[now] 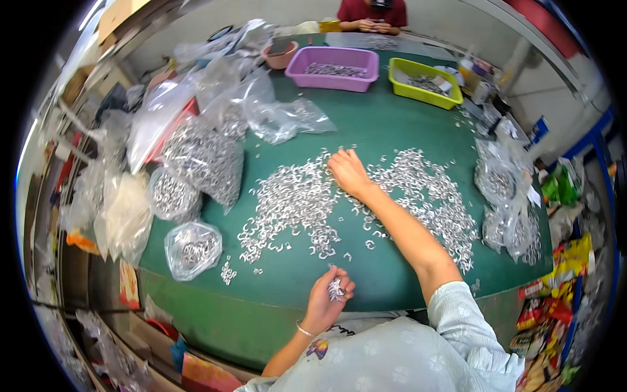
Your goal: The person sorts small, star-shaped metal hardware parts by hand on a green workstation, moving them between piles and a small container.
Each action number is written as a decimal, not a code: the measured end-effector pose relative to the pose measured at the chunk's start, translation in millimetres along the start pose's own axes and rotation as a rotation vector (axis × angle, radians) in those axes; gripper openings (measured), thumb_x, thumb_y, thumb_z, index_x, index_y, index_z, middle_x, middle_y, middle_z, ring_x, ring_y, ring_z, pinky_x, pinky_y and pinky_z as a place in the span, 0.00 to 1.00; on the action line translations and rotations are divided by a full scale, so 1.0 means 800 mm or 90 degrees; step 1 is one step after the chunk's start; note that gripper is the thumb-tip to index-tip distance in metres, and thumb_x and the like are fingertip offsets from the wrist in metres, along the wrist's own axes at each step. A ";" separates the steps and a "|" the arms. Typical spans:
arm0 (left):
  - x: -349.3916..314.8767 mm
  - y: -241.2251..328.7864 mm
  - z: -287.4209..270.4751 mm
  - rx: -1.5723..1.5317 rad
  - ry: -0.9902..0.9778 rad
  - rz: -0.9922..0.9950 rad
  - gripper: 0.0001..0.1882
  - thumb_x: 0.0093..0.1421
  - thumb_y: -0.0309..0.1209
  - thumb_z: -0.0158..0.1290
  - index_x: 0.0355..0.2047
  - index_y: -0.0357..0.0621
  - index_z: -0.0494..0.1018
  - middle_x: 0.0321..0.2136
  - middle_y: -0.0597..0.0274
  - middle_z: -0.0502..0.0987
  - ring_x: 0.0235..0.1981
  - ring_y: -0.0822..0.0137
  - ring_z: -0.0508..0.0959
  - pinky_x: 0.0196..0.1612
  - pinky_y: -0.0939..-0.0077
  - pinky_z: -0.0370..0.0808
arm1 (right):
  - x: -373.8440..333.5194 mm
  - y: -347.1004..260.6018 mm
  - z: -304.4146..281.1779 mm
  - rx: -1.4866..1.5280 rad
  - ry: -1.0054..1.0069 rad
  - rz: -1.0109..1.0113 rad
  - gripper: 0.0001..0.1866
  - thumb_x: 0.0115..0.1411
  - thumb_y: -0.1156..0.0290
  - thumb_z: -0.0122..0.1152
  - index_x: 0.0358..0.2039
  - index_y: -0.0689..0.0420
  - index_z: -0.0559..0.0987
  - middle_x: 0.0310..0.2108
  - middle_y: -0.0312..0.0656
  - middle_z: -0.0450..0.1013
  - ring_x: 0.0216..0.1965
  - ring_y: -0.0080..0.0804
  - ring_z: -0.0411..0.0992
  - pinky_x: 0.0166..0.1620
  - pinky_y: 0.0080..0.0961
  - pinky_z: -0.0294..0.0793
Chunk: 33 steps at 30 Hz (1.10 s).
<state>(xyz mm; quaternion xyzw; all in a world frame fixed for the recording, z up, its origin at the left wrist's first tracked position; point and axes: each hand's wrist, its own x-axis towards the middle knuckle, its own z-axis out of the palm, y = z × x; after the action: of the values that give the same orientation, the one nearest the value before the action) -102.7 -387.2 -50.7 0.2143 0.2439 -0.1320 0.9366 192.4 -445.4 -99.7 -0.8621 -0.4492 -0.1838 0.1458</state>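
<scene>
Small silver C-shaped metal pieces lie spread over the green table in two loose heaps, a left heap (287, 202) and a right heap (424, 189). My left hand (323, 297) is at the table's near edge, palm up, its fingers curled around a small clump of the metal pieces (336, 289). My right hand (349, 173) reaches across to the far side, between the heaps. Its fingers bend down together at the upper right border of the left heap, touching pieces there. What they pinch, if anything, is hidden.
Clear plastic bags of metal pieces (202, 157) crowd the left side, with more bags (499, 186) at the right. A purple basin (333, 83) and a yellow-green basin (424, 95) stand at the back. Another person (372, 16) sits beyond the table's far end.
</scene>
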 end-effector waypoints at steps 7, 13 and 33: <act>0.010 -0.018 0.003 0.003 -0.024 -0.051 0.11 0.67 0.38 0.45 0.33 0.45 0.70 0.22 0.67 0.64 0.27 0.71 0.67 0.25 0.78 0.66 | -0.077 0.007 -0.064 0.075 0.072 0.086 0.14 0.49 0.81 0.56 0.39 0.59 0.77 0.32 0.44 0.72 0.40 0.41 0.69 0.46 0.35 0.64; 0.010 -0.023 0.002 -0.052 -0.053 -0.076 0.09 0.67 0.33 0.46 0.41 0.43 0.71 0.22 0.67 0.65 0.26 0.72 0.67 0.25 0.80 0.70 | -0.217 0.010 -0.227 0.007 0.266 0.240 0.13 0.46 0.83 0.57 0.35 0.61 0.78 0.32 0.48 0.75 0.35 0.47 0.72 0.40 0.41 0.68; 0.024 -0.039 0.010 -0.025 0.017 -0.090 0.23 0.64 0.27 0.47 0.59 0.34 0.62 0.48 0.53 0.74 0.39 0.65 0.76 0.35 0.77 0.76 | -0.369 0.053 -0.314 -0.350 0.197 0.545 0.11 0.54 0.77 0.57 0.40 0.57 0.79 0.39 0.43 0.73 0.43 0.43 0.68 0.46 0.38 0.62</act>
<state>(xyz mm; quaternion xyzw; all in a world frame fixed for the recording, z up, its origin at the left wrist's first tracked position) -94.3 -420.6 -64.8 0.1796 0.2736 -0.1898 0.9257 24.8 -786.7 -12.4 -0.9375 0.0340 -0.3440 0.0408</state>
